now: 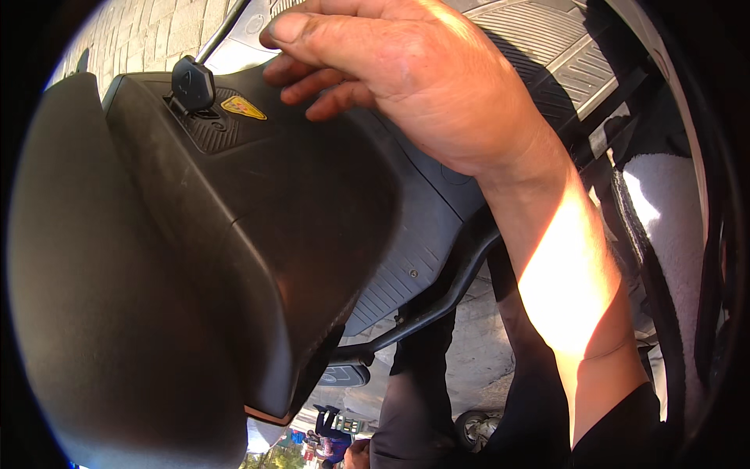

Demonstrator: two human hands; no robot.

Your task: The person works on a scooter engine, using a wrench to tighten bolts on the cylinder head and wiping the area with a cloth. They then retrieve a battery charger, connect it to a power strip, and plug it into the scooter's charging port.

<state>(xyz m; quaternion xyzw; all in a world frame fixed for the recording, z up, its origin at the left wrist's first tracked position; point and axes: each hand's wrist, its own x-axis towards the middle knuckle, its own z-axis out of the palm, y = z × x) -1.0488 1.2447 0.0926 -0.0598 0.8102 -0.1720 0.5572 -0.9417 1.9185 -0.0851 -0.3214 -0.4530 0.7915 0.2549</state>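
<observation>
My right hand (391, 62) reaches in from the lower right over a dark scooter body panel (305, 180), with sunlight across the forearm. Its fingers are loosely curled and apart, holding nothing that I can see; part of the hand is cut off by the top edge. Left of the fingertips, a black key-shaped tab (193, 86) stands up from a ribbed recess in the panel. Between the tab and my fingers is a yellow triangular sticker (244, 107). A smooth black seat (117, 289) fills the left side. My left hand does not show.
A ribbed grey footboard (398, 273) adjoins the panel. A black bent bar (437, 309) runs below it to a footpeg-like pad (344, 375). Dark-trousered legs (418, 399) stand below. Paving (148, 35) is at the upper left; white fleecy fabric (672, 211) hangs at the right.
</observation>
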